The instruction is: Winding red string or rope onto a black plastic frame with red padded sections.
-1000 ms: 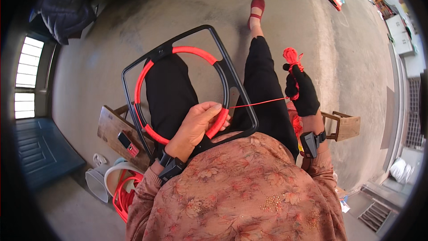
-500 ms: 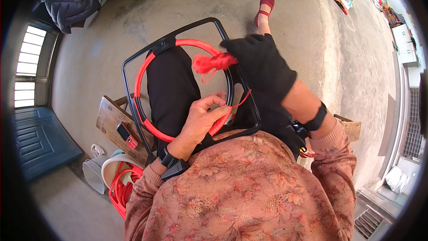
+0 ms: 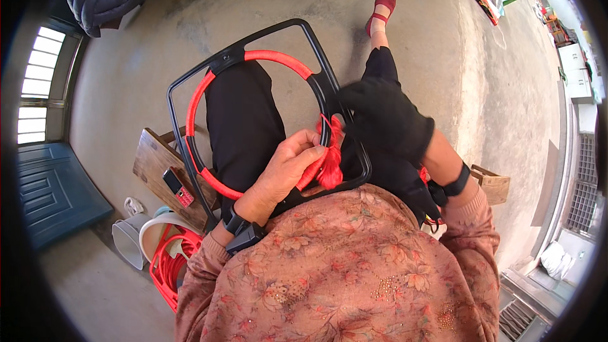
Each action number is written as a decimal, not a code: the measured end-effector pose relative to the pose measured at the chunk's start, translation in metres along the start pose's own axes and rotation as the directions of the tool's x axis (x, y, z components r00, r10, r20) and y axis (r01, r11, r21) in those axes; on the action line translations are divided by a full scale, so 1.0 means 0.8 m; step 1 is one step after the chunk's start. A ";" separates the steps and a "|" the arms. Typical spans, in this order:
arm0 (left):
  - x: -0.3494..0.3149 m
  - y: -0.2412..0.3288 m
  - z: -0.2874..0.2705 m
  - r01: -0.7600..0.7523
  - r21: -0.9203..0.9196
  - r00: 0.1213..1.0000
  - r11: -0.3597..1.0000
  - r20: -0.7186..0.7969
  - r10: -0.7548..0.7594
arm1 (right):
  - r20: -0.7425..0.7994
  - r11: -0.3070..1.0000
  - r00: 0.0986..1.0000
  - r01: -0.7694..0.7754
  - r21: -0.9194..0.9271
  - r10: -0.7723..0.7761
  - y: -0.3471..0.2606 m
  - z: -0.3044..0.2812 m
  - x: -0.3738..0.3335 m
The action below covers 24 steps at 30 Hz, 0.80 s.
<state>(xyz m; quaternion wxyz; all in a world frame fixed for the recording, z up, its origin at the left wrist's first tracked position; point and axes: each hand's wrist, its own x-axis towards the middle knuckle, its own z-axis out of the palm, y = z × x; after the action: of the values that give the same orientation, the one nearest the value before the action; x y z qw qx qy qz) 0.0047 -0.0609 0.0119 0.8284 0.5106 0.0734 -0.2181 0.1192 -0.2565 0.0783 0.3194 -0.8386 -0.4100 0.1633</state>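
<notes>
Across my lap lies a black metal frame (image 3: 325, 57) with a round ring in it, partly wrapped in red cord (image 3: 278, 57). My bare left hand (image 3: 283, 168) pinches the lower right of the ring, thumb and fingers pressed on the red wrapping. Beside those fingertips a loose bundle of red cord (image 3: 330, 168) hangs over the ring, a strand looped around the black tube above it. My right hand (image 3: 389, 117), in a black glove, is at the frame's right side, close to the bundle's upper end. Its fingers are curled, and what they hold is hidden by the glove.
To the left a wooden bench (image 3: 152, 164) carries a red and black mobile phone (image 3: 178, 187). Below it, red cord coils (image 3: 170, 265) spill from a white bucket (image 3: 152, 240), next to a grey bucket (image 3: 128, 240). A wooden block (image 3: 492, 185) juts out at the right.
The red bundle has dropped from above the ring's right side to beside my left fingertips. My right hand has moved down and slightly right. The left hand keeps its pinch on the ring.
</notes>
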 end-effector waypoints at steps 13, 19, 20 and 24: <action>0.000 0.016 0.001 0.156 -0.033 0.988 0.987 -0.003 -0.156 | -0.326 0.979 0.944 0.112 0.172 -0.050 -0.010 0.060 -0.054; -0.005 0.006 -0.004 0.196 -0.212 0.980 0.958 0.009 -0.199 | -0.264 0.967 0.964 0.036 0.250 0.032 -0.030 0.054 -0.058; -0.006 0.004 -0.006 0.186 -0.225 0.982 0.956 0.020 -0.187 | -0.273 0.985 0.962 0.066 0.160 -0.020 -0.031 0.058 -0.053; -0.001 0.003 -0.006 0.186 -0.225 0.982 0.957 0.023 -0.185 | -0.277 0.977 0.957 -0.029 0.212 0.089 -0.027 0.060 -0.055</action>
<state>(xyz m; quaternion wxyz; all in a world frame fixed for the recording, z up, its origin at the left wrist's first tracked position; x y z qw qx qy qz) 0.0052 -0.0555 0.0121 0.8571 0.4038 0.1445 -0.2855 0.0539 -0.2619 0.0576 0.4553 -0.8276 -0.3153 0.0918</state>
